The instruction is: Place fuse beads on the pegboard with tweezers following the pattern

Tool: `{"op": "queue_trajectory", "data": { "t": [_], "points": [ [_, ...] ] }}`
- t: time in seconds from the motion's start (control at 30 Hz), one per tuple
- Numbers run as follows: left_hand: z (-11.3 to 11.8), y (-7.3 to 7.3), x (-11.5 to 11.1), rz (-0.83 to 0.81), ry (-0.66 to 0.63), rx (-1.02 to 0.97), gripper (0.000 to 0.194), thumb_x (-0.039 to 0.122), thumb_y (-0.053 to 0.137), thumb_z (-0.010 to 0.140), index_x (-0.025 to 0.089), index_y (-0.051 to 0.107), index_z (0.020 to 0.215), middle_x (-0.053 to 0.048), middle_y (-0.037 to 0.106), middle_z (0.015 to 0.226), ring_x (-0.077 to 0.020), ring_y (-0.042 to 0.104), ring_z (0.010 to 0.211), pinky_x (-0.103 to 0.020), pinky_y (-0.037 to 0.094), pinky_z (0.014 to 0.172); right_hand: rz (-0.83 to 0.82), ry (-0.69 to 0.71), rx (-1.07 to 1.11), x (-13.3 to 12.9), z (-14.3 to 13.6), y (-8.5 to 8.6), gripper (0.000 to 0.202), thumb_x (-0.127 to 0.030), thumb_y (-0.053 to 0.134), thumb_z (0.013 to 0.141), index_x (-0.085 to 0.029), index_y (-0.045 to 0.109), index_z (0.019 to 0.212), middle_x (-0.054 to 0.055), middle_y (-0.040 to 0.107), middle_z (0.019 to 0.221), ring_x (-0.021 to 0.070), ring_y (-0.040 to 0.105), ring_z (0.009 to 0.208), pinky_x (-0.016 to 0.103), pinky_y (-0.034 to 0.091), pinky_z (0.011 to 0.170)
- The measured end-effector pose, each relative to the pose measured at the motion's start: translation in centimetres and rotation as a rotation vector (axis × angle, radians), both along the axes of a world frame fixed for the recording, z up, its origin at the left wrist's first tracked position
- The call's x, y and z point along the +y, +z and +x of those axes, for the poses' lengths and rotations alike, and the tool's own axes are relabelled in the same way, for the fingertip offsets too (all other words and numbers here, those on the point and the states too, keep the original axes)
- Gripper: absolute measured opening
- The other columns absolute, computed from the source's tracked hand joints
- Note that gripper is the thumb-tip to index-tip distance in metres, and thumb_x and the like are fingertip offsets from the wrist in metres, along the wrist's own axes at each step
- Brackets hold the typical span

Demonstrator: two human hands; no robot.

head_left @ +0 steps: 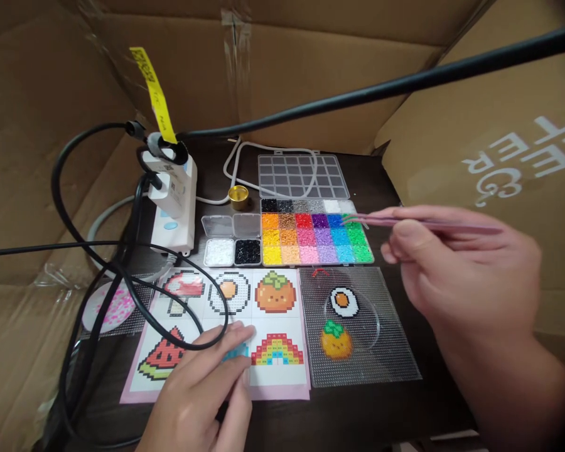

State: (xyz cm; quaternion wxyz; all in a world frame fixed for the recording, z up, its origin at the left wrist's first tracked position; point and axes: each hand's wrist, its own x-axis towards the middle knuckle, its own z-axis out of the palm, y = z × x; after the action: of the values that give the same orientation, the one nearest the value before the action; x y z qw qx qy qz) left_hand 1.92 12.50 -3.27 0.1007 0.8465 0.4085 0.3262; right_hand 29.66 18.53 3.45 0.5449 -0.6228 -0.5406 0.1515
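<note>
Dark table (282, 420): right hand (475, 276) pinches likely light, springy tweezers (381, 221), best gripped mid-length, over bead box (317, 264) right edge; left hand (200, 392) loose.

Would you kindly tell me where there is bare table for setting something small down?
Bare table shows in front of the pattern sheet and pegboard, between the left hand and right forearm. Another patch lies between the bead tray and the right cardboard wall, beyond the right hand. The left side is crowded with the power strip and looping cables.

Pegboard (381, 361) lies right of the pattern sheet (274, 322); bead box (311, 264) sits behind both
</note>
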Motion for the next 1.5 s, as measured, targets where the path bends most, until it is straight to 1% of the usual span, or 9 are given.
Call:
{"op": "queue_trajectory", "data": {
  "t": [0.13, 0.2, 0.37, 0.53, 0.7, 0.93, 1.13, 1.3, 1.5],
  "points": [
    [0.1, 0.4, -0.1, -0.037, 0.013, -0.020, 0.020, 0.009, 0.055, 0.085, 0.019, 0.071, 0.092, -0.005, 0.077, 0.111, -0.0179, 0.074, 0.102, -0.028, 0.058, 0.098, 0.077, -0.025, 0.015, 1.9, -1.2, 0.8, 0.009, -0.031, 0.071, 0.086, -0.029, 0.079, 0.088, 0.006, 0.078, 0.093, 0.0193, 0.066, 0.062, 0.036, 0.055, 0.053],
    [0.2, 0.5, -0.2, -0.045, 0.014, -0.036, 0.021, 0.007, 0.055, 0.085, 0.018, 0.072, 0.094, -0.006, 0.077, 0.112, -0.0181, 0.074, 0.103, -0.029, 0.057, 0.100, 0.067, 0.008, 0.045, 2.5, -1.5, 0.2, 0.011, -0.035, 0.070, 0.087, -0.029, 0.078, 0.089, 0.007, 0.078, 0.096, 0.0217, 0.068, 0.065, 0.040, 0.056, 0.055],
    [0.4, 0.7, -0.3, -0.064, 0.013, -0.027, 0.025, 0.006, 0.055, 0.083, 0.018, 0.072, 0.096, -0.007, 0.076, 0.114, -0.0200, 0.073, 0.106, -0.032, 0.058, 0.099, 0.016, 0.060, 0.066, 3.2, -1.6, -1.8, 0.015, -0.037, 0.067, 0.089, -0.026, 0.077, 0.091, 0.009, 0.078, 0.098, 0.0245, 0.071, 0.077, 0.039, 0.056, 0.060],
    [0.4, 0.8, -0.2, -0.079, 0.000, 0.005, 0.025, 0.007, 0.053, 0.085, 0.018, 0.072, 0.096, -0.008, 0.076, 0.114, -0.0202, 0.073, 0.107, -0.033, 0.058, 0.098, 0.016, 0.090, 0.097, 3.8, -1.5, -2.8, 0.012, -0.030, 0.068, 0.088, -0.022, 0.077, 0.091, 0.008, 0.078, 0.096, 0.0201, 0.070, 0.073, 0.035, 0.056, 0.061],
    [0.4, 0.8, -0.3, -0.086, -0.001, 0.027, 0.025, 0.008, 0.052, 0.085, 0.018, 0.073, 0.097, -0.008, 0.075, 0.115, -0.0201, 0.072, 0.109, -0.033, 0.058, 0.097, -0.101, 0.150, 0.087, 4.6, -1.7, -3.1, 0.010, -0.026, 0.068, 0.085, -0.023, 0.078, 0.088, 0.004, 0.079, 0.090, 0.0175, 0.071, 0.073, 0.030, 0.056, 0.060],
    [0.3, 0.3, 0.2, 0.049, -0.002, 0.041, 0.026, 0.007, 0.053, 0.081, 0.020, 0.072, 0.092, -0.006, 0.077, 0.109, -0.0198, 0.075, 0.099, -0.031, 0.062, 0.087, -0.177, 0.166, 0.073, 4.8, -2.2, -3.4, 0.010, -0.025, 0.069, 0.082, -0.023, 0.079, 0.085, 0.005, 0.078, 0.085, 0.0196, 0.073, 0.079, 0.030, 0.059, 0.065],
    [0.3, -0.3, 0.6, 0.166, -0.013, 0.071, 0.027, 0.004, 0.051, 0.080, 0.020, 0.071, 0.089, -0.007, 0.078, 0.104, -0.0192, 0.076, 0.095, -0.029, 0.063, 0.081, -0.220, 0.190, 0.121, 4.8, -2.6, -3.6, 0.012, -0.027, 0.069, 0.082, -0.021, 0.079, 0.085, 0.005, 0.077, 0.080, 0.0182, 0.072, 0.073, 0.029, 0.059, 0.063],
    [0.0, -0.3, 0.4, 0.161, -0.015, 0.093, 0.026, 0.005, 0.050, 0.080, 0.020, 0.071, 0.086, -0.008, 0.078, 0.104, -0.0200, 0.076, 0.095, -0.030, 0.064, 0.081, -0.237, 0.183, 0.179, 5.0, -2.7, -4.0, 0.013, -0.028, 0.072, 0.079, -0.019, 0.079, 0.084, 0.006, 0.078, 0.081, 0.0150, 0.068, 0.065, 0.026, 0.056, 0.057],
    [-0.1, -0.5, 0.2, 0.142, -0.010, 0.108, 0.026, 0.006, 0.051, 0.081, 0.020, 0.071, 0.086, -0.007, 0.078, 0.106, -0.0198, 0.075, 0.098, -0.030, 0.063, 0.083, -0.273, 0.172, 0.288, 5.5, -2.7, -4.3, 0.016, -0.029, 0.073, 0.077, -0.016, 0.078, 0.084, 0.002, 0.070, 0.063, 0.0091, 0.056, 0.046, 0.022, 0.048, 0.045]
  ]
}}
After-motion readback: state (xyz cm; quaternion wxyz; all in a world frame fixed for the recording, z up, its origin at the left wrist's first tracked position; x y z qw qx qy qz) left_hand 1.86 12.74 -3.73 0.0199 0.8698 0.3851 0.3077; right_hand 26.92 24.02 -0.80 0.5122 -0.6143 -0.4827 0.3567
